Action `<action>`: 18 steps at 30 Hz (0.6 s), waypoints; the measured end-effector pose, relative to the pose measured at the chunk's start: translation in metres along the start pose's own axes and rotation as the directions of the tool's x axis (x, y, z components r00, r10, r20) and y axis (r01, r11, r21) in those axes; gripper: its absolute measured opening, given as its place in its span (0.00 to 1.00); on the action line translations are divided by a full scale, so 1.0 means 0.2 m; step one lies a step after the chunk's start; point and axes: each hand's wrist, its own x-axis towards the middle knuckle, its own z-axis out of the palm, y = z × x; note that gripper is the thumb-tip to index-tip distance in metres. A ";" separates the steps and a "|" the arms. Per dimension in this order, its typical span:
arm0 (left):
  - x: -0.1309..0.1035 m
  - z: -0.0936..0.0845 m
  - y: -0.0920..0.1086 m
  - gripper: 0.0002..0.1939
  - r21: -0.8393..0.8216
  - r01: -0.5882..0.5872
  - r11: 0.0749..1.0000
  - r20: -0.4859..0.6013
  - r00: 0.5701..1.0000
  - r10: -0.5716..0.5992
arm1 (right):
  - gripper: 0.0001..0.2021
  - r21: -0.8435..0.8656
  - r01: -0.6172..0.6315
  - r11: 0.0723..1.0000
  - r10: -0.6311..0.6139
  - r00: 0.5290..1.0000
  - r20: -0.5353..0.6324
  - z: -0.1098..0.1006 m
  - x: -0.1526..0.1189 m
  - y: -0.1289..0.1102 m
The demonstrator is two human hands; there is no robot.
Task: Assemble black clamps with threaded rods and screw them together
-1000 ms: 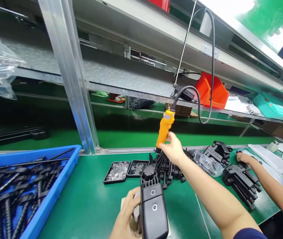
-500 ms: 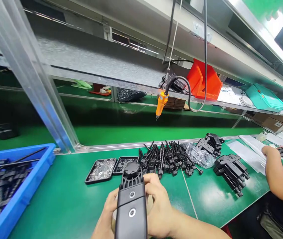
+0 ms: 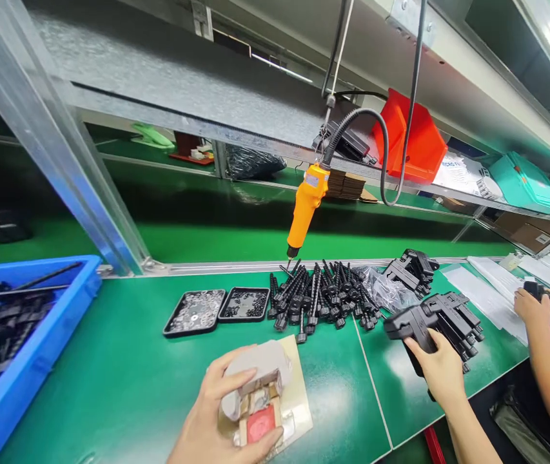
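Note:
My left hand (image 3: 216,409) is wrapped around a small fixture block (image 3: 261,390) with a grey rounded top, wooden sides and a red insert. The block sits on a pale flat plate (image 3: 298,386) on the green bench. Off to the right, my right hand (image 3: 441,370) grips a black plastic bracket (image 3: 417,332) beside a stack of similar black brackets (image 3: 458,316). Hanging above the bench is an orange electric screwdriver (image 3: 306,206), its tip over a pile of black threaded rods with knobs (image 3: 320,293).
Two shallow trays (image 3: 195,312) of small parts lie left of the rods. A blue bin (image 3: 81,303) of black parts stands at far left. A clear plastic bag (image 3: 391,293) lies near the brackets. At right, a co-worker's hands (image 3: 536,306) hold a black part.
My right hand has carried the black bracket from above the fixture block to the stack at right, uncovering the block. My left hand stays at the block. The screwdriver hangs lower and looks nearer.

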 end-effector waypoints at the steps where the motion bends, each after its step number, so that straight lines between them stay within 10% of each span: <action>1: 0.00 0.00 0.01 0.28 -0.012 -0.017 1.000 0.006 1.000 0.017 | 0.31 -0.069 -0.032 0.997 0.031 0.999 -0.008 0.00 0.02 0.08; 7: 0.03 -0.01 0.09 0.31 -0.020 -0.080 0.997 0.011 0.997 0.080 | 0.35 -0.323 -0.067 0.944 0.076 0.997 0.014 -0.01 0.13 0.37; 18: 0.01 -0.01 0.06 0.32 -0.055 -0.062 0.997 0.043 0.997 0.064 | 0.41 -0.347 -0.062 0.936 0.067 0.998 0.002 -0.01 0.26 0.48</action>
